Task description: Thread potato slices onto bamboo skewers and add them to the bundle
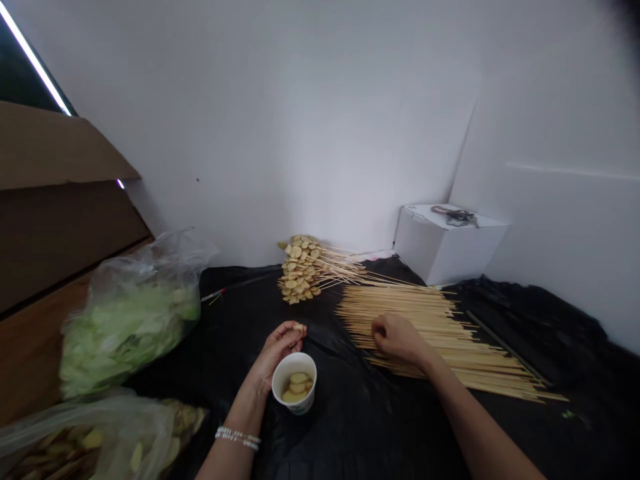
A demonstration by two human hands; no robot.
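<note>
My left hand (281, 347) is just beyond a white paper cup (295, 383), its fingers pinching a small pale slice (300, 327) that looks like potato. Inside the cup lie several round potato slices (299, 385). My right hand (397, 338) rests over a wide spread of bamboo skewers (425, 313), its fingers curled closed; whether a skewer is between them is hidden. Beyond my hands, against the wall, is a pile of skewered potato slices (300, 267), the bare stick ends pointing right.
At the left stand a clear bag of pale green leafy vegetable (130, 327) and a bag of sliced pieces (85, 440). A white box (445, 243) with keys (460, 217) on top sits at the back right. A pen (213, 295) lies on the black plastic sheet (240, 313).
</note>
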